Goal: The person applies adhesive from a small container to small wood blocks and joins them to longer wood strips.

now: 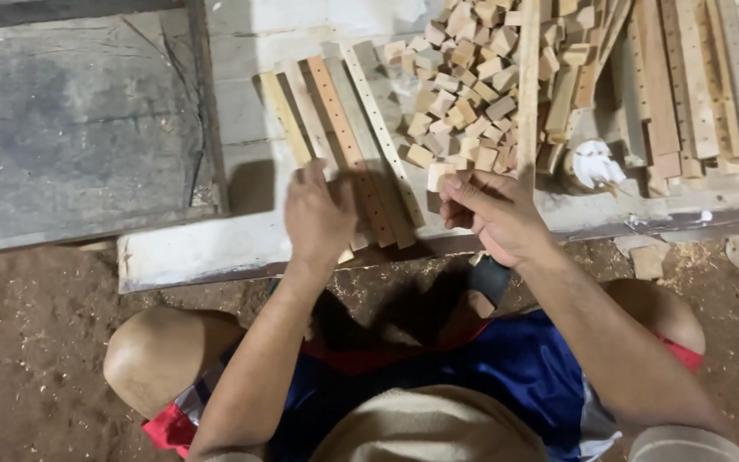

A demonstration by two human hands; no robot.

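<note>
My left hand [316, 218] rests palm down on a row of long wooden slats [344, 137] with small holes, lying side by side on a pale wooden board [207, 248]. My right hand [493, 214] pinches a small wooden block [438, 175] between thumb and fingers, just right of the slats. Behind it lies a heap of several similar small wooden blocks [464, 85]. I am squatting, with both knees visible below the board.
More holed slats and strips [694, 77] are stacked at the right. A small white container [594, 164] stands by the heap. A grey slab [70, 128] lies left. Sawdust-covered dirt floor [36, 334] lies around me. A dark object [489, 278] sits beneath my right wrist.
</note>
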